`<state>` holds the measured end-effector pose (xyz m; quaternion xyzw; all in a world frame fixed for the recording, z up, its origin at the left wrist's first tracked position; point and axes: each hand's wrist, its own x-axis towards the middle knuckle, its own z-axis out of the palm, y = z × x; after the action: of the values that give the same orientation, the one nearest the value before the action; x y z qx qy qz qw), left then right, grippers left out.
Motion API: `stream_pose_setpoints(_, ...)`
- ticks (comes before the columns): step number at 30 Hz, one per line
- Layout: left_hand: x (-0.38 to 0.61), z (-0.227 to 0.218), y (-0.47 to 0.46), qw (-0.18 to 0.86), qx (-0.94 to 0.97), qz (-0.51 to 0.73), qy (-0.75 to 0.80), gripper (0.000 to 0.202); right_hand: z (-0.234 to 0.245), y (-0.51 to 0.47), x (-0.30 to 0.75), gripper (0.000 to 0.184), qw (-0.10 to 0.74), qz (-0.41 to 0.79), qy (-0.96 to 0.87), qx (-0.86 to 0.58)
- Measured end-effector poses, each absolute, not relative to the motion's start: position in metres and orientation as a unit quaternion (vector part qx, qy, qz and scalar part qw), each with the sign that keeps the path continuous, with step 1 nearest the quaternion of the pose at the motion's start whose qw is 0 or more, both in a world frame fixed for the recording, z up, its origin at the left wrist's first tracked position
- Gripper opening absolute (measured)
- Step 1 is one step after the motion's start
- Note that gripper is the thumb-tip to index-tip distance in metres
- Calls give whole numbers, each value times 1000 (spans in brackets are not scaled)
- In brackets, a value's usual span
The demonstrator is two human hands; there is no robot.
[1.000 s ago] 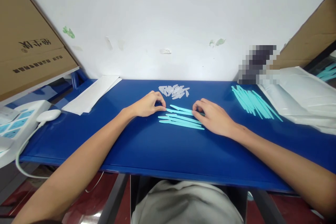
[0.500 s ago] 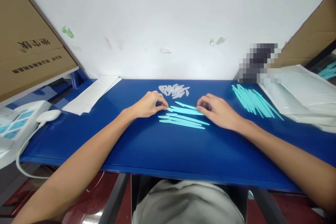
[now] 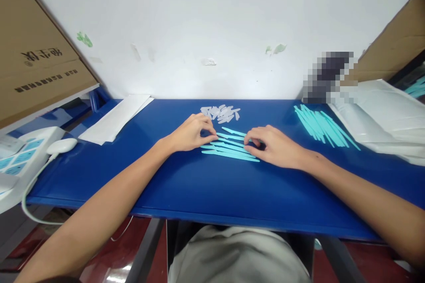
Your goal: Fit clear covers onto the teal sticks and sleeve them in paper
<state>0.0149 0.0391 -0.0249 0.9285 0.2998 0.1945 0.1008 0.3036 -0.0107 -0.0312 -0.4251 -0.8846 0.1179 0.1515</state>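
Observation:
Several slim teal sticks that look like eyebrow razors [image 3: 229, 154] lie roughly parallel on the blue table, in front of me. My left hand [image 3: 195, 133] is at their left ends, thumb and index finger pinched together; whatever is between the fingertips is too small to make out. At the right ends, my right hand [image 3: 270, 143] has its thumb and curled fingers closed around a teal razor, whose end is hidden by the fingers. Just behind them is a small pile of translucent whitish pieces [image 3: 226, 115], like little caps.
A larger heap of teal razors [image 3: 320, 126] lies on the right, beside white plastic bags [image 3: 392, 119]. White paper sheets [image 3: 114, 119] lie at the left, near a white device with a cable [image 3: 61, 146]. Cardboard [image 3: 43, 44] flanks the table [image 3: 212, 194]; a white wall stands behind.
My right hand has shifted slightly left and toward me across the razors. My left hand has moved a little right, and the razors between the hands have shifted slightly.

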Motion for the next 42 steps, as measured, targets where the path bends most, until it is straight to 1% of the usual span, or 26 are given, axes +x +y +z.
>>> stream_pose_setpoints(3,13,-20,37,122,924,203,299,35,-31,-11,303,26,143,118,-876,-446)
stream_pose_setpoints(6,9,-17,37,108,923,175,326,41,-32,-12,303,29,146,129,-871,-452)
stream_pose_setpoints(10,2,-17,40,104,915,99,378,77,-33,-10,304,29,152,157,-865,-451)
stream_pose_setpoints(12,1,-19,40,123,907,75,396,87,-35,-9,303,29,172,149,-869,-439)
stream_pose_setpoints(16,3,-21,39,145,902,63,403,93,-40,-7,301,28,206,125,-877,-417)
stream_pose_setpoints(20,6,-24,38,152,901,71,400,92,-42,-8,299,30,207,114,-877,-419)
stream_pose_setpoints(25,9,-30,39,163,909,74,377,89,-39,-12,296,31,205,135,-878,-411)
stream_pose_setpoints(28,8,-32,40,157,907,100,377,73,-37,-14,294,33,214,144,-879,-402)
stream_pose_setpoints(31,7,-31,40,140,910,127,368,55,-38,-12,295,33,228,123,-863,-434)
stream_pose_setpoints(36,12,-28,36,116,923,136,342,48,-41,-5,303,35,192,47,-830,-522)
stream_pose_setpoints(39,15,-30,36,111,926,127,337,47,-44,-2,306,34,186,59,-823,-533)
stream_pose_setpoints(42,16,-33,38,96,930,125,331,43,-45,-1,306,32,204,78,-823,-525)
